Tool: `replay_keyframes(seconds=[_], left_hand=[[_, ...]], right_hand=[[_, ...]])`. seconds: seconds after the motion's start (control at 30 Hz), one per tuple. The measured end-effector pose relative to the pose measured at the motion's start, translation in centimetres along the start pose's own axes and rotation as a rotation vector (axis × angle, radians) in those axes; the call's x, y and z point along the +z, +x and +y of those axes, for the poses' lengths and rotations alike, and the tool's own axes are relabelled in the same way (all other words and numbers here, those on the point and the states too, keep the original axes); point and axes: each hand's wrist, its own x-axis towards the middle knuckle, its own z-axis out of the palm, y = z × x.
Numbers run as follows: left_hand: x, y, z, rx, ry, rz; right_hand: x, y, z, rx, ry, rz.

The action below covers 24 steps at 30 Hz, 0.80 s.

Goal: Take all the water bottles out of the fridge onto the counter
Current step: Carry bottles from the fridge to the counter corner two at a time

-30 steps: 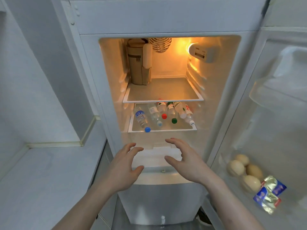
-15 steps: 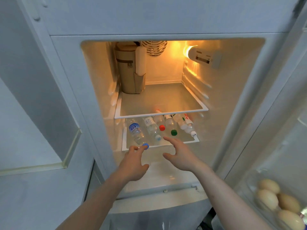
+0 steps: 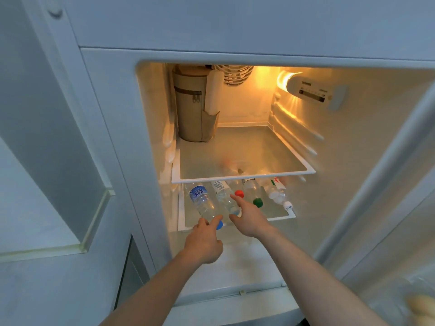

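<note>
Several water bottles lie on their sides on the lower fridge shelf (image 3: 282, 216), caps toward me. The leftmost, a blue-capped bottle (image 3: 200, 201) with a blue label, has my left hand (image 3: 203, 241) at its neck, thumb and forefinger pinched around it just above the cap. Beside it lies a pale-blue-capped bottle (image 3: 222, 196); my right hand (image 3: 247, 217) is spread around its cap end, forefinger and thumb apart. Further right are a red-capped bottle (image 3: 239, 192), a green-capped bottle (image 3: 253, 190) and two white-capped bottles (image 3: 275, 192), partly hidden under the upper shelf (image 3: 259, 151).
A beige zipped pouch (image 3: 190, 102) stands at the back left of the upper shelf. The white counter (image 3: 47, 290) lies to the left of the fridge. The open fridge door (image 3: 400, 208) is on the right, with a blurred egg (image 3: 421, 307) in its lower tray.
Both hands have moved forward into the fridge. My left hand has closed on the blue-capped bottle's neck; my right hand has reached the pale-blue-capped bottle. The view has moved closer.
</note>
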Motion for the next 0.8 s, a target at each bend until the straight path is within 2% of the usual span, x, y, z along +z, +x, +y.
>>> replay_keyframes(seconds=[0.23, 0.5, 0.7, 0.8], left_hand=[[0.0, -0.3, -0.4, -0.017, -0.131, 0.02], [0.1, -2.0, -1.4, 0.0, -0.227, 0.029], [0.8, -4.3, -1.2, 0.004, -0.265, 0.151], [0.7, -5.3, -0.6, -0.007, -0.28, 0.219]], right_hand=[[2.3, 1.8, 0.3, 0.017, -0.111, 0.038], [4.1, 1.4, 1.3, -0.015, 0.066, 0.162], [4.1, 0.0, 1.9, -0.116, -0.011, 0.167], [4.1, -0.1, 1.0, -0.123, -0.059, 0.081]])
